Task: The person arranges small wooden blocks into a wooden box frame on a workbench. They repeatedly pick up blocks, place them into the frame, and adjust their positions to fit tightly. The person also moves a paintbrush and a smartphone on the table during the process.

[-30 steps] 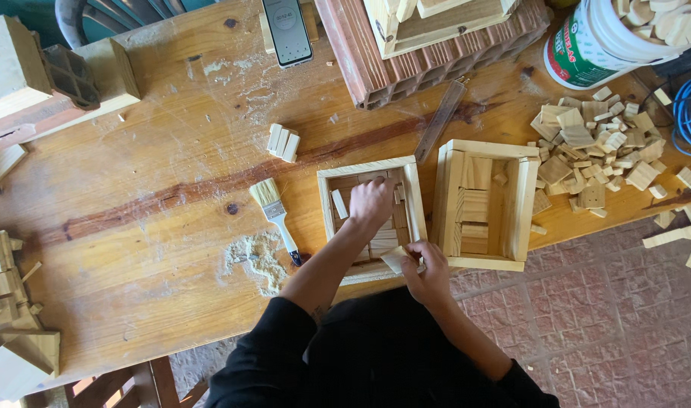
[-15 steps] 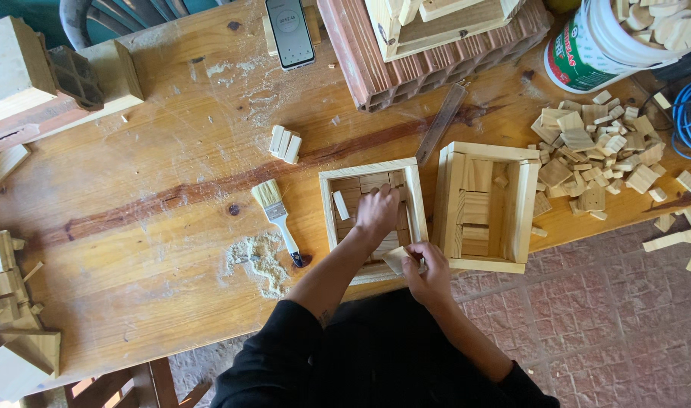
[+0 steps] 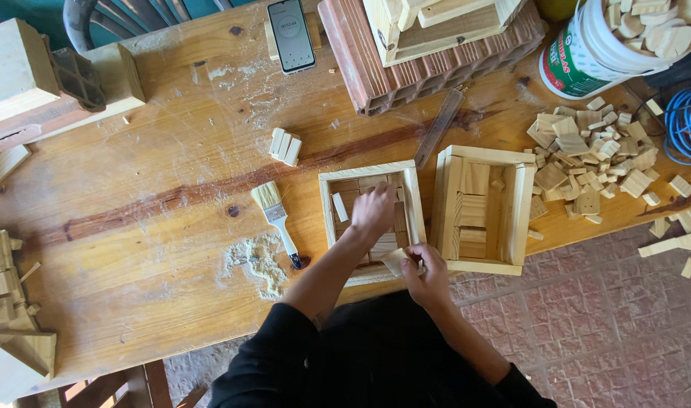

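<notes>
A square pale wooden frame [image 3: 372,222] lies flat at the table's near edge, partly filled with blocks. A small wood piece [image 3: 395,261] sits tilted at its near right corner.

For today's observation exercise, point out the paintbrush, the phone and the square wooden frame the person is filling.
paintbrush [image 3: 273,212]: head view, on its metal ferrule.
phone [image 3: 290,34]: head view, middle of its screen.
square wooden frame [image 3: 413,204]: head view, on its right side rail.

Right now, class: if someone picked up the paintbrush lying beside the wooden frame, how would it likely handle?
The paintbrush looks light and slim. Its handle seems stiff, the pale bristles floppy. Lying flat on the table, it probably wouldn't roll far.
</notes>
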